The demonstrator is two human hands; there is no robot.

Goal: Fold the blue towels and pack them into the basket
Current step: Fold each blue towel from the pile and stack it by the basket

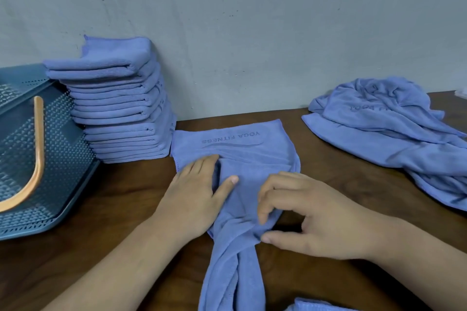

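The towel (242, 149) in hand lies just right of the folded stack (121, 108), its near end bunched. Your left hand (199, 192) presses it flat, fingers straight; your right hand (310, 214) pinches the bunched cloth (thumb on the near side). Draw that end out smooth before folding, so edges meet squarely.

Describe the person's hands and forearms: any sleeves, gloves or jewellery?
The left hand and right hand are bare: no gloves, no rings on the fingers, no watch. The left forearm and right forearm are bare too, with no sleeve in view down to the frame's edge.
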